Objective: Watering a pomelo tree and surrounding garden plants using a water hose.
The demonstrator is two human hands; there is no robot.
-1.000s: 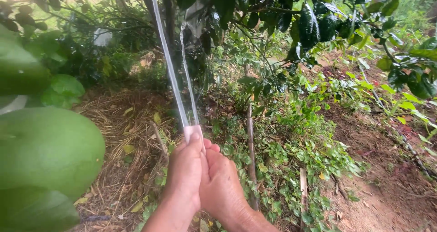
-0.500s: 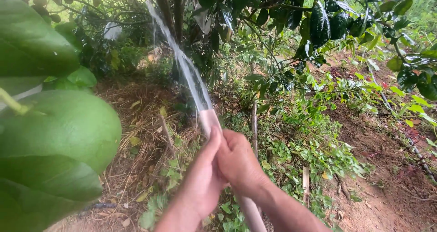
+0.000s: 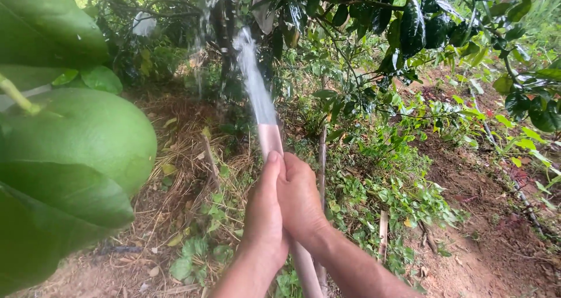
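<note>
**Two hands clasped a hose spraying water toward a tree**

Seen from the person's own head, both bare hands met just below the centre of the view. The left hand point(image 3: 264, 207) and the right hand point(image 3: 299, 201) pressed together side by side, each grip clamped on a pale pinkish hose point(image 3: 270, 139). The hose ran up from the bottom edge at about 6 o'clock, passed between the palms, and its open end stuck out just above the fingers, pointing toward 12 o'clock. A white jet of water point(image 3: 251, 76) left that end and rose toward 11 o'clock, breaking into spray against a dark tree trunk point(image 3: 221, 17) near the top edge.

At 9 o'clock a large round green fruit point(image 3: 82, 137), blurred and very close to the camera, filled the left side among broad leaves. Dry straw mulch point(image 3: 175, 140) lay on the ground between the fruit and the hands. A thin upright stake point(image 3: 321, 157) stood just to the right of the hands, amid low green ground cover. Bare reddish soil point(image 3: 497, 216) spread at 4 o'clock, and glossy dark leaves point(image 3: 409, 23) hung at 1 o'clock.
</note>
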